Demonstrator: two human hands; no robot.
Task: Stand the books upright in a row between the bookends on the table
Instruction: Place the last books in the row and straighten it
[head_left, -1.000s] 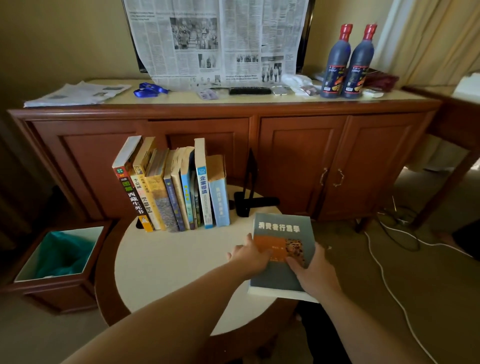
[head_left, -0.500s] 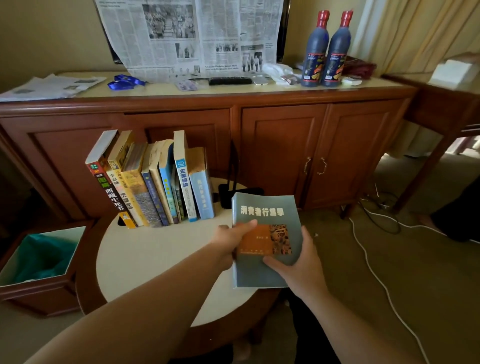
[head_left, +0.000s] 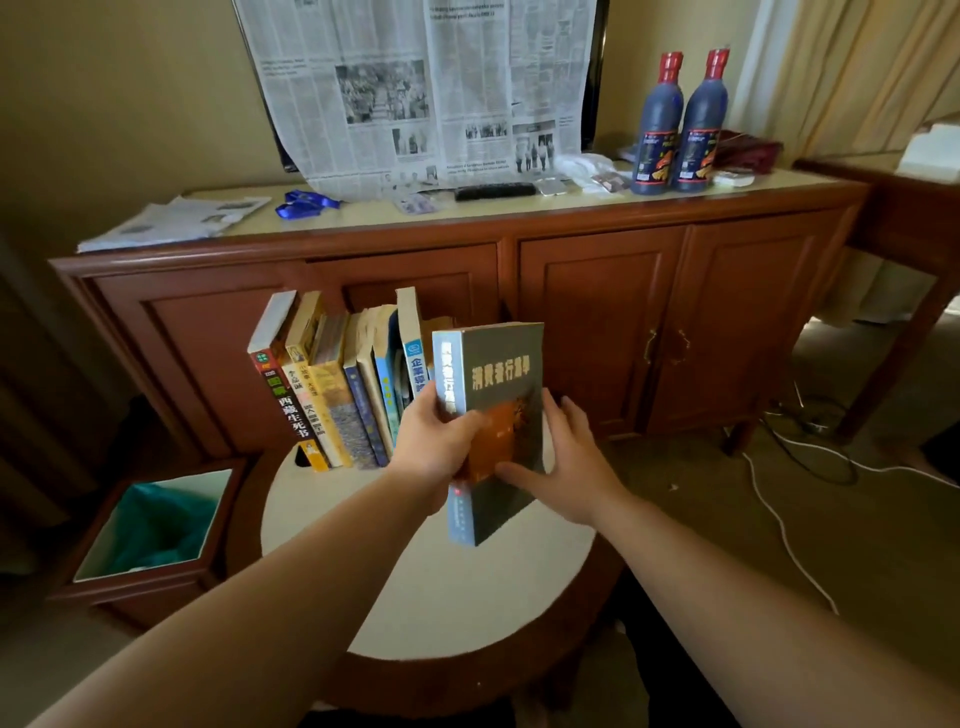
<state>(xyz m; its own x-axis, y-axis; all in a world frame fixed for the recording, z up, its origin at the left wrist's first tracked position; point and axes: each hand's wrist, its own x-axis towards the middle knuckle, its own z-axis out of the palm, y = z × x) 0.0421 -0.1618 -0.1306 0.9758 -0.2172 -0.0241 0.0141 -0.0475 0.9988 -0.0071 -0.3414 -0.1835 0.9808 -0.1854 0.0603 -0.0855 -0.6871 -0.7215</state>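
Here both hands hold the grey-green book (head_left: 498, 374) upright above the table (head_left: 447, 597): left hand (head_left: 434, 447) gripping its spine, right hand (head_left: 566, 467) spread against the cover, beside the row of books (head_left: 337, 384) at the table's far edge.

held book (head_left: 498, 410) right of book row (head_left: 343, 395), on table (head_left: 467, 597)
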